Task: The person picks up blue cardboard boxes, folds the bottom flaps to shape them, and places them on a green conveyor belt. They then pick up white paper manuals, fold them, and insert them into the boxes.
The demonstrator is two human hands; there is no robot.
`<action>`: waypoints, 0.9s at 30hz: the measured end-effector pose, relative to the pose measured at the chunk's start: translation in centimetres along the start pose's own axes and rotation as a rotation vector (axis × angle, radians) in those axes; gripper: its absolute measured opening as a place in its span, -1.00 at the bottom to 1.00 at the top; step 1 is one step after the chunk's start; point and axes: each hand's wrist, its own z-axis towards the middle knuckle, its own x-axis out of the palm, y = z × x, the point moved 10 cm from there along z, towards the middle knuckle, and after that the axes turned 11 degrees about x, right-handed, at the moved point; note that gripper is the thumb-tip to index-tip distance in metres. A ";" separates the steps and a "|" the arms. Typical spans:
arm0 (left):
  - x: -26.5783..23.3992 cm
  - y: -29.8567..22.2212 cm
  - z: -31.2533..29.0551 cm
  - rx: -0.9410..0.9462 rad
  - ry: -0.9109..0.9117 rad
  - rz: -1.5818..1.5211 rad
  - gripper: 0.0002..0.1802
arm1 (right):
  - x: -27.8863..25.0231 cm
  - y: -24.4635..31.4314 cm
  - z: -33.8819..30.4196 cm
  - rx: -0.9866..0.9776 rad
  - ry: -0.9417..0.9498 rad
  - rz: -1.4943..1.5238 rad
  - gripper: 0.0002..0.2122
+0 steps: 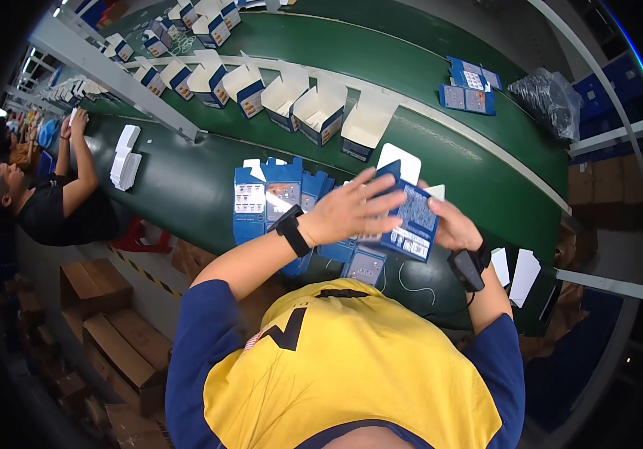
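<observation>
A blue printed carton point(411, 217) with raised white flaps is tilted up in front of me, partly folded into shape. My right hand point(454, 224) grips its right side, thumb near the upper edge. Fingers spread and slightly blurred, my left hand point(355, 211) lies across the carton's left side; its palm is hidden. Under and beside my left forearm lie several flat blue carton blanks point(249, 206), overlapping on the green bench point(187, 168).
Open cartons point(320, 116) with white insides line the conveyor beyond the bench. More blanks point(471, 86) and a clear plastic bag point(549, 101) sit at far right. White card pieces point(523, 277) lie right; a white stack point(125, 161) stands left, near another person point(59, 198).
</observation>
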 end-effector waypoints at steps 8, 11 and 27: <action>8.9 5.6 -13.8 -1.142 0.471 0.108 0.01 | -13.8 7.3 2.5 -0.773 -1.096 -1.075 0.14; 11.4 4.5 -14.3 -1.247 0.522 0.076 0.04 | -16.1 5.3 3.1 -0.721 -1.130 -0.988 0.11; 7.7 3.3 -9.7 -1.297 -0.102 -0.022 -0.06 | -5.8 -9.9 -1.1 -0.095 -0.399 -0.290 -0.45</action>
